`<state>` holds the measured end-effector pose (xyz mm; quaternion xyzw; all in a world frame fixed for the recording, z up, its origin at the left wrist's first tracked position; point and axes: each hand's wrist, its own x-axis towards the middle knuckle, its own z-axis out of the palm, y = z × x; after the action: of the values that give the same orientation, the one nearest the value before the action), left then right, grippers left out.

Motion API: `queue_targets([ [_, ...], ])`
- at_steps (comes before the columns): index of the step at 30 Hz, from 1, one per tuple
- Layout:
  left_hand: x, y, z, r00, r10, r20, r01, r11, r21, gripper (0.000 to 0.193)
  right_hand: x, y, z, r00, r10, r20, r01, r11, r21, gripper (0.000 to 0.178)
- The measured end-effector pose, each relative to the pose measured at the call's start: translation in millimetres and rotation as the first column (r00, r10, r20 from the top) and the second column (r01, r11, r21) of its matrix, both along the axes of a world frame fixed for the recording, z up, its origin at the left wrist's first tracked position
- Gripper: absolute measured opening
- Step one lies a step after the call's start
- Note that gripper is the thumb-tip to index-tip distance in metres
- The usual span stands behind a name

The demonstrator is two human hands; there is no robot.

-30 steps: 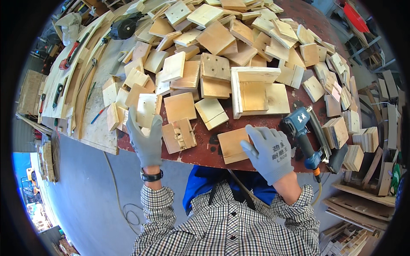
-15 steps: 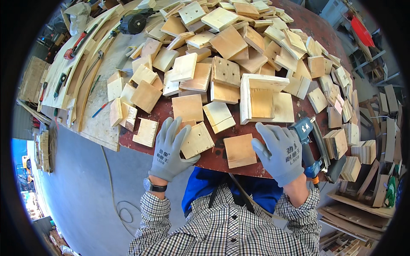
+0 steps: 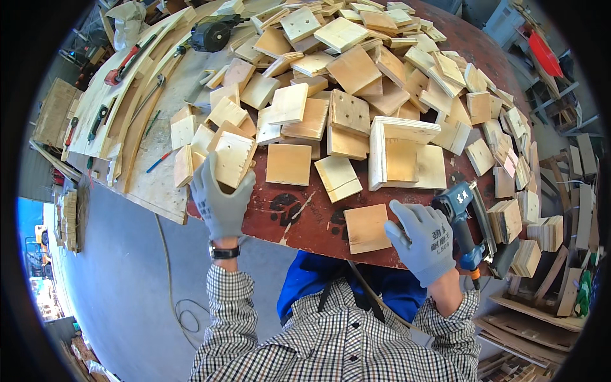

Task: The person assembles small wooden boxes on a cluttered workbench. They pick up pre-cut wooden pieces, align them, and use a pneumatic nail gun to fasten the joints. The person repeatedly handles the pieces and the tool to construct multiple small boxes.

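My left hand [image 3: 221,198], in a grey work glove, is at the left side of the red table, its fingers and thumb around a pale square wooden block [image 3: 234,160] with a rough lower edge. Other blocks lie against that one. My right hand [image 3: 425,243], also gloved, is open at the table's front edge with its thumb apart. Just left of it a flat brown wooden block [image 3: 368,229] lies alone. A blue nail gun [image 3: 463,219] rests close by on the right. Ahead stand pale blocks joined into a corner shape [image 3: 407,156].
A large heap of wooden blocks [image 3: 353,67] covers the far part of the red table [image 3: 286,213]. On the left a plywood board [image 3: 162,143] carries long curved strips, hand tools and a black power tool [image 3: 213,33]. Stacked blocks [image 3: 506,219] stand at the right edge.
My left hand has moved left and forward with the pale block, uncovering red tabletop. My right hand stays nearly in place beside the nail gun.
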<state>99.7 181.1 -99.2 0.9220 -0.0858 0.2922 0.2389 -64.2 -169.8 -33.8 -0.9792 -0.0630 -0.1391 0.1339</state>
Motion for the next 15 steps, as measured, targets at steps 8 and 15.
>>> queue_targets([
  [8, -2, -2, -24, 0.992, 0.076, -0.098, -0.062, 0.989, 0.133, 0.085, -6, 3, -14, 0.998, -0.003, -0.059, 0.005, 0.999, 0.032, 0.037],
  [15, -9, -13, -3, 0.999, -0.032, 0.044, 0.036, 0.996, -0.076, 0.084, -11, -2, -23, 0.998, -0.026, -0.057, 0.027, 0.999, 0.027, 0.036],
])
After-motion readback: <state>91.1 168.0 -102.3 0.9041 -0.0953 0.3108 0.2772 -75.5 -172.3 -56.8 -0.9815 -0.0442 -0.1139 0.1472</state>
